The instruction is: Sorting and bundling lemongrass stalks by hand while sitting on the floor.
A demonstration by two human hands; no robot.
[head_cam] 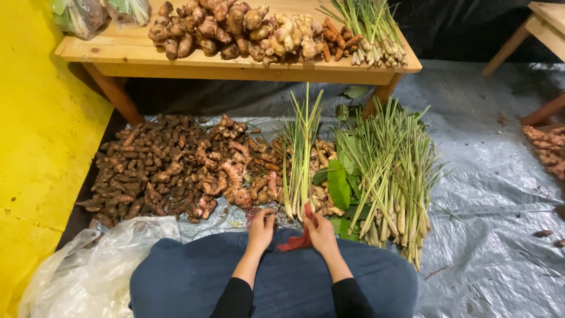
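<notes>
Between both hands [291,227], lemongrass bundle [300,159] points tableward.

Bagged greens [82,15] on counter [118,50] cut by top edge. Roots [547,150] clipped at right edge. Left hand [261,229] fingertips hidden; grip unclear.

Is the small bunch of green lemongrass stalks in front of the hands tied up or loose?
Cannot tell for sure. The small lemongrass bunch lies gathered at its base, and the right hand holds a red band there.
</notes>
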